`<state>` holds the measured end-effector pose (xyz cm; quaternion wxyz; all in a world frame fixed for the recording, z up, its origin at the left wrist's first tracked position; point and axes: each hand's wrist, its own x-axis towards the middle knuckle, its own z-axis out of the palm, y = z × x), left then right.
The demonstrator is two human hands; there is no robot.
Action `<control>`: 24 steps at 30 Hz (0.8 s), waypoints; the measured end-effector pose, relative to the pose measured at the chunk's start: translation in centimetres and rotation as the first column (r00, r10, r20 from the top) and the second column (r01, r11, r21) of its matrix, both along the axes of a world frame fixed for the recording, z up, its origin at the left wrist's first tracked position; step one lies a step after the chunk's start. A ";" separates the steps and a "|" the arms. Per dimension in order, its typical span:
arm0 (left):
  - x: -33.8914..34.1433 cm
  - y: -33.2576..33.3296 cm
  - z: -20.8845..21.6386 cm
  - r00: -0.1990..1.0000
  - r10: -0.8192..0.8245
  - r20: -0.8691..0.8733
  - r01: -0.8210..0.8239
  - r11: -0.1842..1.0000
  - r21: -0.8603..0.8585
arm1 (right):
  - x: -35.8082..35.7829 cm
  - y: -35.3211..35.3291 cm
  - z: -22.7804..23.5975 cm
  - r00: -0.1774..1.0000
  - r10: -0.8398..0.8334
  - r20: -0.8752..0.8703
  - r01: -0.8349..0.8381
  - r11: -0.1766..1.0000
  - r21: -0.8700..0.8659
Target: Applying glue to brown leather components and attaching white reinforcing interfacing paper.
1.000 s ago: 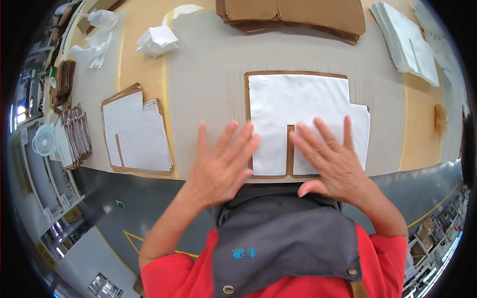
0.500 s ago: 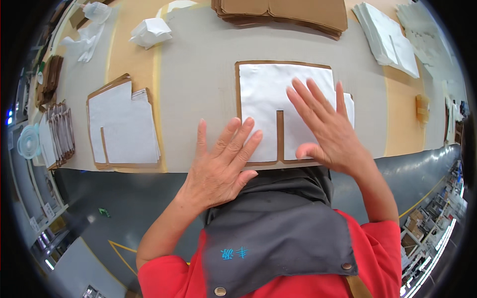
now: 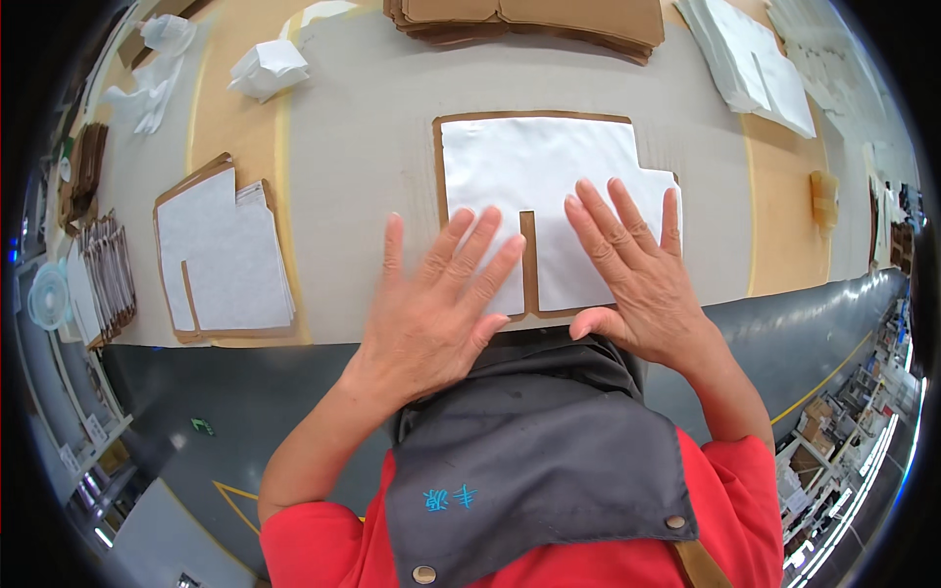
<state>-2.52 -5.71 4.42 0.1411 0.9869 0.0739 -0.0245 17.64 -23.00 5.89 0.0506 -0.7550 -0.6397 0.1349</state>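
Under the spread fingers of both hands lies a white, notched sheet of thin fabric-like material [image 3: 549,186], set on a brown cardboard template of the same stepped outline [image 3: 530,260], whose edge shows as a thin border and as a narrow strip running up the slit between the two hands. The left hand [image 3: 436,304] lies flat with its fingers splayed wide, their tips on the sheet's near-left flap; the right hand [image 3: 632,269] is likewise flat and wide open, its fingertips reaching further up the right flap. Neither hand grips anything; both press down.

The likely risk is slippage. The sheet looks smooth and light, the cardboard matte and stiff, so uneven pressure from one palm could skew the white layer off the brown border, or push a wrinkle up beyond the fingertips. The two flaps beside the slit could also overlap or fold if the hands draw toward each other.

Beyond the left hand's little finger, well apart, sits a stack of matching white sheets on cardboard [image 3: 221,255]. Far past the fingertips lies a pile of flat brown cardboard pieces [image 3: 529,20], and past the right hand's outer edge a heap of loose white sheets [image 3: 750,59]. A crumpled white wad [image 3: 265,69] rests further left on the grey table cover [image 3: 363,137].
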 end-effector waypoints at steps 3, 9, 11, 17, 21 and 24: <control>-0.6 -0.5 -0.5 0.996 -0.089 -0.015 0.088 0.995 -0.037 | -0.9 -1.1 -0.9 0.999 0.040 0.006 -0.040 0.999 -0.014; -1.6 -0.7 -2.0 0.987 -0.129 -0.095 0.134 0.990 0.048 | -2.9 -2.3 -3.3 0.998 0.055 0.015 -0.054 0.998 -0.034; -1.7 -0.5 -2.2 0.990 -0.122 -0.075 0.126 0.990 0.062 | -2.9 -2.2 -3.4 0.998 0.059 0.022 -0.059 0.998 -0.025; 0.4 -0.1 -0.3 1.000 0.014 0.026 -0.012 0.996 -0.092 | -0.9 -0.3 -1.2 1.000 0.026 -0.009 -0.026 1.000 0.008; 6.4 1.2 -1.4 0.980 0.141 0.138 -0.142 0.990 -0.003 | 1.5 4.5 -2.8 0.999 -0.035 0.035 0.031 0.994 0.106; 7.6 2.4 -3.8 0.973 0.185 0.135 -0.188 0.982 0.013 | 2.8 5.8 -4.4 0.992 -0.066 0.108 0.055 0.993 0.103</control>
